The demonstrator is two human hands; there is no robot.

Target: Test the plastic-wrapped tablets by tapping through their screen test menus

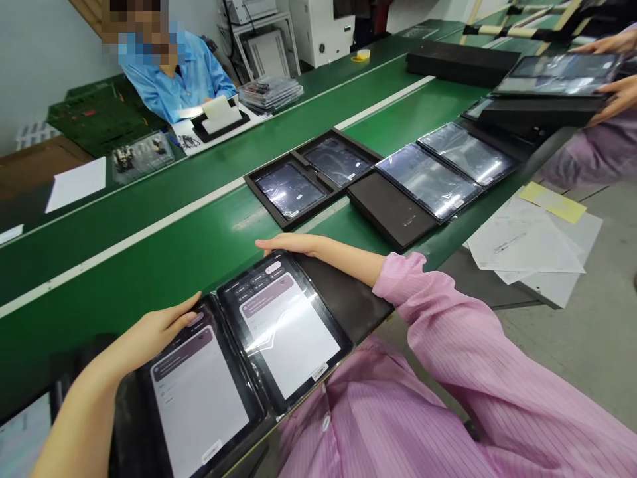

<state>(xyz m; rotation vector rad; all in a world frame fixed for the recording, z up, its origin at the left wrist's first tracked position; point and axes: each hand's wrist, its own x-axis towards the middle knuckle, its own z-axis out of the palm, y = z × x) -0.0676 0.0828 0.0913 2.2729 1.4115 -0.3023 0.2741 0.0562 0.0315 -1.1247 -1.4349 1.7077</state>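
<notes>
Two tablets with lit screens lie side by side in front of me, the left tablet (204, 398) and the right tablet (288, 332). Both show a pulled-down settings panel and a white label sticker. My left hand (164, 328) rests at the left tablet's upper edge, its fingers stretched out and the thumb over the screen. At the right tablet's top, my right hand (293, 243) lies with its fingers extended to the left; their undersides are hidden. Beneath my right forearm is a dark box (343, 292).
On the green conveyor (189, 232), a black tray (279, 219) holds two tablets. Beside it are a closed black box (393, 209) and two wrapped tablets (430, 179). A co-worker's hands (620, 96) hold tablets at right. Papers (527, 239) lie lower right. Another person (174, 79) sits across.
</notes>
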